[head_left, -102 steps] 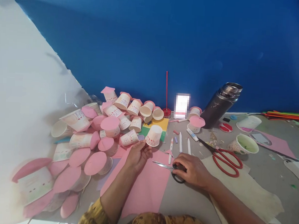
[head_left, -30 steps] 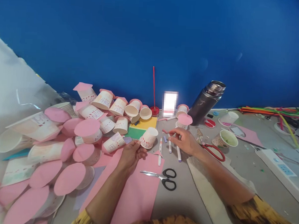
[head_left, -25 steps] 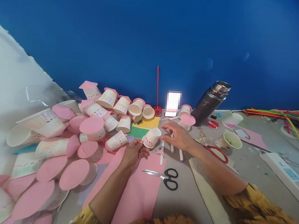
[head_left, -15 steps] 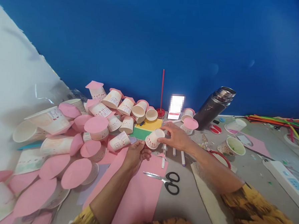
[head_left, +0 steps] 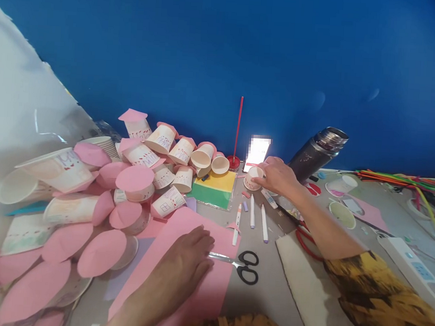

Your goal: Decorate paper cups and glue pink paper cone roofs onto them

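Note:
My right hand (head_left: 280, 178) is at the back of the table, its fingers closed around the side of a small white paper cup (head_left: 252, 178) with red marks. The cup is close to the table in front of the lit phone. My left hand (head_left: 183, 266) lies palm down with fingers stretched over a pink paper sheet (head_left: 211, 289), holding nothing. Its fingertips are beside the blade tips of black-handled scissors (head_left: 246, 267). White markers (head_left: 252, 211) lie between the hands. The right hand and forearm hide things behind them.
Paper cups with pink paper tops (head_left: 134, 180) are heaped on the left. A yellow and green paper pack (head_left: 216, 189) lies at the centre back. A dark open flask (head_left: 318, 151), a phone (head_left: 257, 153), a power strip (head_left: 409, 260) and coloured sticks (head_left: 395, 178) stand or lie farther right.
The marked cup has moved right and away, from between both hands to in front of the phone, with my right hand. My left hand has let go and dropped onto the pink sheet.

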`<state>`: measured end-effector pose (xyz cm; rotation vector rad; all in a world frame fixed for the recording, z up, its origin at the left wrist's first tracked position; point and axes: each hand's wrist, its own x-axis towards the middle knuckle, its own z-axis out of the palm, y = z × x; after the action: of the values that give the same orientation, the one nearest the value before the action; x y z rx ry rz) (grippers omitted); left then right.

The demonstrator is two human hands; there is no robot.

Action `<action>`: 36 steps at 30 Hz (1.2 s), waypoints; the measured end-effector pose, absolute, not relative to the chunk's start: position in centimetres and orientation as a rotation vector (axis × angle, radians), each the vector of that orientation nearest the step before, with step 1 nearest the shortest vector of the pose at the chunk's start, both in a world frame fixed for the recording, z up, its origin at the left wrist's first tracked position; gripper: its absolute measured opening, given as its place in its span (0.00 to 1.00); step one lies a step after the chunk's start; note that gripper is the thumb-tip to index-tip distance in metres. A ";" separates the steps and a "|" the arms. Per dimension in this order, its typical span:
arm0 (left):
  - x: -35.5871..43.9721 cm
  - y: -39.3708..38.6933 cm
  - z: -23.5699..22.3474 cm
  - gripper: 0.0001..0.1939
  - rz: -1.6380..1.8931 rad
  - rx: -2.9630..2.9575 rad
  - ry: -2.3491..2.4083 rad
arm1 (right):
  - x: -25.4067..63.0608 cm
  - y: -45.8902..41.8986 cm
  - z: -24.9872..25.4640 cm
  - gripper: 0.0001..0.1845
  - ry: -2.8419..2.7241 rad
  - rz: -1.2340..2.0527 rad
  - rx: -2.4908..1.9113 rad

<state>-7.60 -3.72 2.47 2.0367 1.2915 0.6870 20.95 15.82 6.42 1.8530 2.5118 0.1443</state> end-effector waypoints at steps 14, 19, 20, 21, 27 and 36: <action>-8.6 -8.0 -1.7 0.36 0.203 2.598 1.473 | 22.7 15.0 4.8 0.25 2.520 0.208 1.864; -6.0 -7.6 -3.1 0.33 0.235 2.573 1.616 | 21.9 15.1 5.1 0.25 2.450 0.283 1.921; -5.5 -7.4 -3.2 0.34 0.241 2.561 1.633 | 21.7 14.6 5.4 0.25 2.471 0.314 1.938; -5.2 -7.2 -3.3 0.34 0.247 2.548 1.648 | 21.6 13.8 5.6 0.25 2.500 0.343 1.965; -4.5 -6.1 -3.6 0.37 0.286 2.545 1.578 | 20.5 6.0 4.0 0.12 2.789 -0.275 1.683; -3.5 -5.6 -3.2 0.35 0.206 2.542 1.239 | 21.8 2.2 -0.5 0.13 2.884 -0.151 1.407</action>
<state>-3.50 -5.55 -3.23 2.5423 1.2389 0.2055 21.78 2.25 -0.52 1.4071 2.8838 -0.1514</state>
